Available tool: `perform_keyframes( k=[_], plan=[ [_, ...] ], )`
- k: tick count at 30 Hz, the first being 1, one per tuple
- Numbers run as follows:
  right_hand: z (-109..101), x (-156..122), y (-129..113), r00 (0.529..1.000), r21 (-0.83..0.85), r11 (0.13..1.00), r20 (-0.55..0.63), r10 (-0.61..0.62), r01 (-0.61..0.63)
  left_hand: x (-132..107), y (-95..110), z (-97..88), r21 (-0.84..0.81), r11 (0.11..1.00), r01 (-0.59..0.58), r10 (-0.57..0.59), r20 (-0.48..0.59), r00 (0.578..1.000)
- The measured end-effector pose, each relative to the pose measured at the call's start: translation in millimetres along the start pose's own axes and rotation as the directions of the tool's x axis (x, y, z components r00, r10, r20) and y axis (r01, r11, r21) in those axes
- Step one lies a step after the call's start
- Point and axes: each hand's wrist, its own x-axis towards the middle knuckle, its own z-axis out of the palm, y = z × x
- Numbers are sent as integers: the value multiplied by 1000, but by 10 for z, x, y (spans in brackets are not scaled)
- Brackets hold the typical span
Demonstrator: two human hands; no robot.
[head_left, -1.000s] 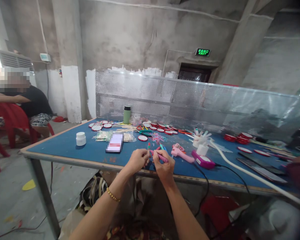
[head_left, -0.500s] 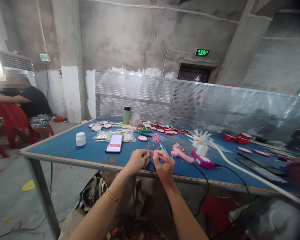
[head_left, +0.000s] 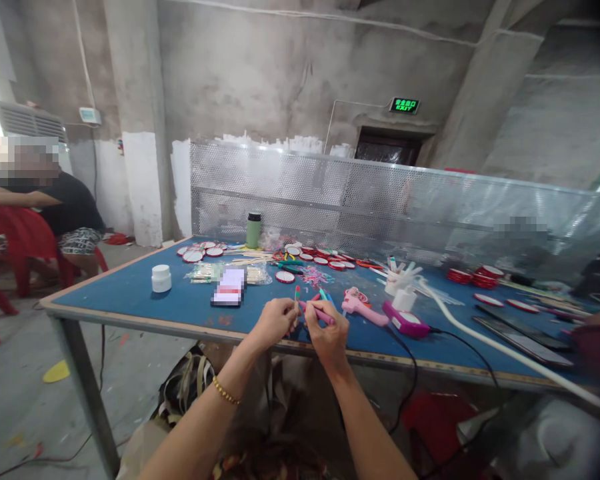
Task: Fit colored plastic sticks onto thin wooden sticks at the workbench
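My left hand point(head_left: 275, 321) is closed, pinching a thin stick point(head_left: 297, 295) that stands upright with a red and green tip. Close on its right, my right hand point(head_left: 329, 333) grips a magenta pen-shaped tool point(head_left: 322, 313), pointed left toward the stick. Both hands are just above the near edge of the blue table point(head_left: 180, 308). Blue and red pens or markers point(head_left: 324, 294) lie just beyond my right hand. To its right are a pink handled tool point(head_left: 363, 307) and a purple box point(head_left: 405, 321) with a black cord.
A phone point(head_left: 229, 288) lies beside bagged sticks point(head_left: 260, 273). A white jar point(head_left: 161, 279) is at left, a green bottle point(head_left: 253, 231) behind. Red-rimmed discs point(head_left: 285, 277) and pliers point(head_left: 293, 267) are scattered. A white hose point(head_left: 480, 337) crosses the right side. A person point(head_left: 75, 207) sits at far left.
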Motion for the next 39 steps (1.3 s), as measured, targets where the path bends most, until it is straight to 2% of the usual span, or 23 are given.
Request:
perform_keyframes(
  k=[14, 21, 27, 39],
  plan=[
    [-3, 4, -15, 999, 31, 999, -10, 39, -38, 0, -7, 1, -3, 1000, 13, -13, 3, 1000],
    [-4, 7, -16, 1000, 21, 1000, -20, 15, -15, -3, -5, 6, -7, 1000, 10, -10, -5, 1000],
    [-4, -1, -3, 998, 35, 998, 20, 56, -57, -4, 14, 0, 1, 1000, 10, -10, -5, 1000],
    [-7, -3, 3, 999, 31, 999, 1, 36, -36, 12, 0, -1, -13, 1000, 16, -16, 1, 1000]
  ],
)
